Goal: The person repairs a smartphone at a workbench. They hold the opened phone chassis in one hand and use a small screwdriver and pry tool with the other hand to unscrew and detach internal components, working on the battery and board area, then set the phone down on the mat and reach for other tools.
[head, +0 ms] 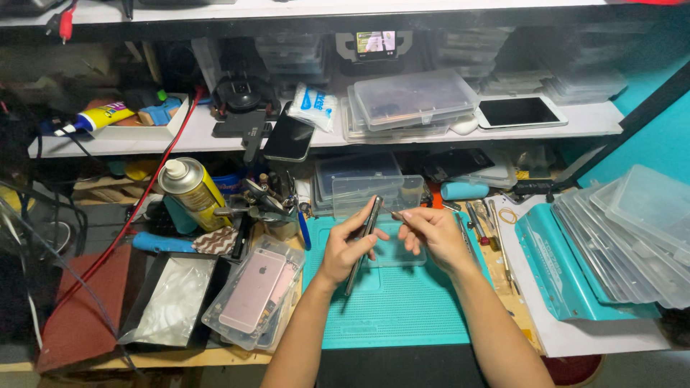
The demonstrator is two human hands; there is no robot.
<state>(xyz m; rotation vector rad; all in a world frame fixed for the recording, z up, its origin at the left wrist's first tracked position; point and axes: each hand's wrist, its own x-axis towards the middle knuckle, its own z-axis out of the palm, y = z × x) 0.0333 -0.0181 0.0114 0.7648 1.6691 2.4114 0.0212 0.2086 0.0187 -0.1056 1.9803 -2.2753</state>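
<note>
Your left hand (pixel 346 248) grips dark slim phone (pixel 363 244) edge-on, thumb on top, fingers wrapped beneath, device tilted over teal work mat (pixel 392 309). Your right hand (pixel 431 233) pinches small tool (pixel 395 215), tip just beside phone's upper edge. Clear plastic box (pixel 377 192) sits behind both hands. Pink phone in plastic bag (pixel 253 289) lies left of mat. Yellow spray can (pixel 190 190) stands further left.
</note>
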